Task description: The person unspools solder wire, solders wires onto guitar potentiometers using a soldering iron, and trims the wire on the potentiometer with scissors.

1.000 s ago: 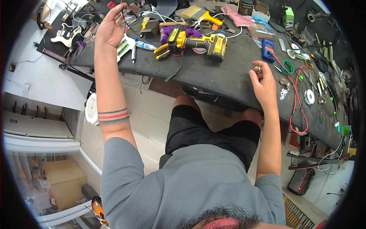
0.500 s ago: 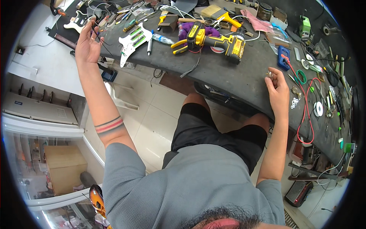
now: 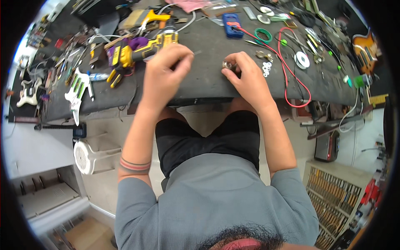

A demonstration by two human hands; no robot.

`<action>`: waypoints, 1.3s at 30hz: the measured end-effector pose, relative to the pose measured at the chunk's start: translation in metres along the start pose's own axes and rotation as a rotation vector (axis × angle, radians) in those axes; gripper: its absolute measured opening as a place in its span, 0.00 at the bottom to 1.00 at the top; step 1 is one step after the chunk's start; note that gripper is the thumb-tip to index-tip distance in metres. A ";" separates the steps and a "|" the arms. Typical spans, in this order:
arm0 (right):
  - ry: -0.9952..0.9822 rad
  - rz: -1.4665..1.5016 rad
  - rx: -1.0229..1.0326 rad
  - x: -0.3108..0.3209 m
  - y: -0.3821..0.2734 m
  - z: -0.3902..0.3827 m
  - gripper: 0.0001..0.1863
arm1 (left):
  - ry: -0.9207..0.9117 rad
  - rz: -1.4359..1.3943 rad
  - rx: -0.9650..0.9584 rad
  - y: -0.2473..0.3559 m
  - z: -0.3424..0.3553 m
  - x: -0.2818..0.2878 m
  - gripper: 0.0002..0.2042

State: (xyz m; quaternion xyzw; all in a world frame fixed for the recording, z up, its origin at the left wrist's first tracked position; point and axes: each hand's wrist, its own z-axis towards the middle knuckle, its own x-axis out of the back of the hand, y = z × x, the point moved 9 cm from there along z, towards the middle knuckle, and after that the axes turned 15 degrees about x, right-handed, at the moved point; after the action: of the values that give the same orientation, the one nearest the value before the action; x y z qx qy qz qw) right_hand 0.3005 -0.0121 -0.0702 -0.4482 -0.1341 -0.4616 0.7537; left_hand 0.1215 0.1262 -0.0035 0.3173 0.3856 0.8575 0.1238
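Observation:
Over the front of the dark workbench [image 3: 200, 79], my right hand [image 3: 250, 77] pinches a small round metal potentiometer [image 3: 226, 65] between thumb and fingertips. To its left, my left hand [image 3: 164, 75] is raised with curled fingers and is slightly blurred; whatever it may hold is hidden. Just beyond the left hand lies a yellow and black cordless drill [image 3: 146, 52]. Right of my right hand are more small metal parts [image 3: 263, 56] and a cluster of white rings [image 3: 266, 69].
A blue multimeter [image 3: 232, 25] with red leads, green tape [image 3: 262, 35] and a white spool [image 3: 301, 60] lie at the right. A white pickguard [image 3: 77, 92] and a small white guitar body [image 3: 30, 92] are at the left. A white stool [image 3: 84, 157] stands below.
My left hand has come from the far left, near the white guitar body, to the middle beside my right hand. The view has turned rightward; my right hand still holds the potentiometer.

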 end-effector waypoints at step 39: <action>0.010 0.009 0.086 0.005 0.014 -0.003 0.13 | -0.136 0.056 0.137 -0.029 -0.010 -0.078 0.06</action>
State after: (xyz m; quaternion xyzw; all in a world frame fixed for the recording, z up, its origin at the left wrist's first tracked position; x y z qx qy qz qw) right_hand 0.3141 -0.0154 -0.0764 -0.4134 -0.1481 -0.4542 0.7751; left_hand 0.1735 0.1044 -0.0654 0.3930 0.4248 0.8089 0.1035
